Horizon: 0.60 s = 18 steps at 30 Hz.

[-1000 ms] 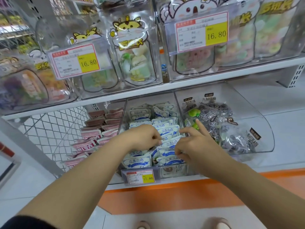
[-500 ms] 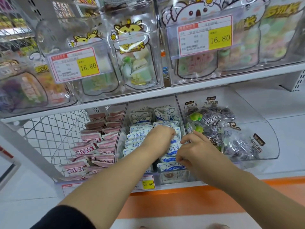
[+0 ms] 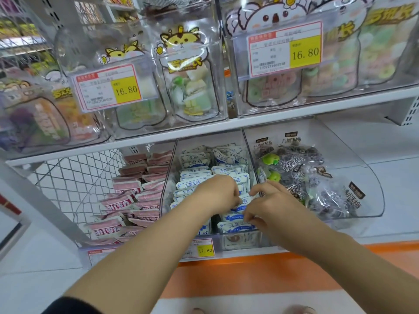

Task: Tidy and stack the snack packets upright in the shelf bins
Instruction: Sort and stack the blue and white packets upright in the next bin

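At the far left of the lower shelf a wire mesh panel (image 3: pixel 74 184) closes off the end, and just beside it lie the pink packets (image 3: pixel 118 202), leaning and overlapping in two loose rows. Next comes the clear middle bin (image 3: pixel 168 180), where the white-and-blue packets (image 3: pixel 195 160) stand in two columns, with a yellow price tag (image 3: pixel 205 249) on its front. The left hand (image 3: pixel 217 193) reaches into this bin with its fingers curled down among the packets of the right column. I cannot tell whether its grip has closed on one. Close beside it, the right hand (image 3: pixel 274 207) has a narrow grip, thumb and fingers pinching the tops of the nearest packets in that same column. Further right, dark plum bags (image 3: pixel 294 168) lie heaped in the right bin (image 3: pixel 371 191).
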### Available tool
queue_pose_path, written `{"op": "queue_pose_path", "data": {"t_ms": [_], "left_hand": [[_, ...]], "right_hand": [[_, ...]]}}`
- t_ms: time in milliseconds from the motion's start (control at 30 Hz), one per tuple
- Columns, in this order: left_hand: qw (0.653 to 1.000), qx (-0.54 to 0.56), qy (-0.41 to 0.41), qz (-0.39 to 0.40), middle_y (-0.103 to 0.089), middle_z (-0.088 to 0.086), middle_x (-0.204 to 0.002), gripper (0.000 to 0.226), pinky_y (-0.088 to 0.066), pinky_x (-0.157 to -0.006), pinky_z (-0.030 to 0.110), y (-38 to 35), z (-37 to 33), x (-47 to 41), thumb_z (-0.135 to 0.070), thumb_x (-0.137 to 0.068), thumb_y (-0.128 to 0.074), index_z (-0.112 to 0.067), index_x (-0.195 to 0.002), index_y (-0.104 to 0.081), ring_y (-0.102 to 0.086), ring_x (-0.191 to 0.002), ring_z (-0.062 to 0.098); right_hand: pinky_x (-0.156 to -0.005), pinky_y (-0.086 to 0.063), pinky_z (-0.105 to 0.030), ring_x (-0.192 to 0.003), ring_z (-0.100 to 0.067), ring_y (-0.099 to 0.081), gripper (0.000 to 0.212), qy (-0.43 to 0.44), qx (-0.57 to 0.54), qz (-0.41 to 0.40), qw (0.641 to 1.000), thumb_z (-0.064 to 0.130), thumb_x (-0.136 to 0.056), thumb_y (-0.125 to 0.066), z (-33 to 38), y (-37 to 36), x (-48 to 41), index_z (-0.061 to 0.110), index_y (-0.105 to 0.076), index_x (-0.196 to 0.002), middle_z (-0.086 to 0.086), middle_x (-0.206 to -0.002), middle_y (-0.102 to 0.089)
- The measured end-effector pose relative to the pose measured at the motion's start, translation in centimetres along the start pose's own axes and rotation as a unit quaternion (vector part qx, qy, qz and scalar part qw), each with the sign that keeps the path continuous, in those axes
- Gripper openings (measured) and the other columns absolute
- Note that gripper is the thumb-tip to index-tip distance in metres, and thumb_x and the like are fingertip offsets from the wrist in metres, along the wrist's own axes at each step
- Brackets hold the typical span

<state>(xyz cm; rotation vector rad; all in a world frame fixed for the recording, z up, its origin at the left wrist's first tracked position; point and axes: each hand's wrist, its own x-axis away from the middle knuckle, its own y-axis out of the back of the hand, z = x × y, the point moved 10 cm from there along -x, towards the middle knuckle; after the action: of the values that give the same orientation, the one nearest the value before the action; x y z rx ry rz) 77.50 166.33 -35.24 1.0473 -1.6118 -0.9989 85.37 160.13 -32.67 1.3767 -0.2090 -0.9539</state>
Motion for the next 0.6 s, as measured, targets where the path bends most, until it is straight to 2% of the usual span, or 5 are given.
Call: {"op": "queue_pose_path", "data": {"t_ms": [67,267,433,533,600], "left_hand": [[0.999,0.015,0.028,0.001,-0.053,0.003,-0.064,0.030,-0.040,-0.057,0.028,-0.9,-0.1,-0.5,-0.030,-0.090,-0.060,-0.013,-0.066,-0.058,-0.051,-0.065,0.024],[0.999,0.020,-0.015,-0.034,-0.052,0.001,-0.085,0.014,-0.034,-0.064,0.031,-2.0,-1.2,0.5,-0.027,-0.095,-0.051,-0.018,-0.086,-0.045,-0.049,-0.080,0.023],[0.993,-0.002,-0.107,-0.045,-0.057,0.014,-0.094,0.012,-0.034,-0.067,0.030,-2.1,-2.2,2.3,-0.017,-0.097,-0.042,-0.008,-0.103,-0.049,-0.043,-0.077,0.022],[0.989,-0.037,-0.136,-0.037,-0.058,0.015,-0.102,0.021,-0.035,-0.072,0.029,-2.4,-2.5,2.6,-0.014,-0.097,-0.041,-0.006,-0.114,-0.048,-0.051,-0.086,0.028],[0.989,-0.051,-0.136,0.000,-0.056,0.011,-0.090,0.013,-0.035,-0.069,0.032,-3.0,-2.1,2.2,-0.016,-0.098,-0.041,-0.007,-0.107,-0.044,-0.052,-0.085,0.030]], "right_hand": [[-0.103,-0.037,-0.051,-0.103,-0.018,-0.060,0.021,0.003,0.000,0.012,1.000,0.009,-0.064,-0.081,0.0,-0.1,0.1,0.028,-0.071,-0.068,0.013,-0.071,-0.069],[-0.113,-0.018,-0.047,-0.128,-0.014,-0.043,0.023,-0.002,-0.013,0.089,0.996,0.011,-0.078,-0.072,0.2,0.0,0.7,0.029,-0.074,-0.091,0.011,-0.095,-0.072],[-0.091,-0.046,-0.057,-0.071,-0.013,-0.064,0.035,0.055,0.038,0.004,0.998,0.004,-0.051,-0.080,2.1,0.5,1.2,0.033,-0.072,-0.070,0.011,-0.060,-0.064],[-0.101,-0.038,-0.053,-0.061,-0.009,-0.060,0.041,0.057,0.086,0.015,0.995,0.002,-0.044,-0.082,2.2,-0.5,1.4,0.035,-0.068,-0.065,0.015,-0.055,-0.059],[-0.110,-0.027,-0.053,-0.063,-0.009,-0.058,0.039,0.050,0.118,0.003,0.992,0.003,-0.045,-0.082,2.1,-0.7,1.4,0.035,-0.069,-0.065,0.014,-0.052,-0.056]]}}
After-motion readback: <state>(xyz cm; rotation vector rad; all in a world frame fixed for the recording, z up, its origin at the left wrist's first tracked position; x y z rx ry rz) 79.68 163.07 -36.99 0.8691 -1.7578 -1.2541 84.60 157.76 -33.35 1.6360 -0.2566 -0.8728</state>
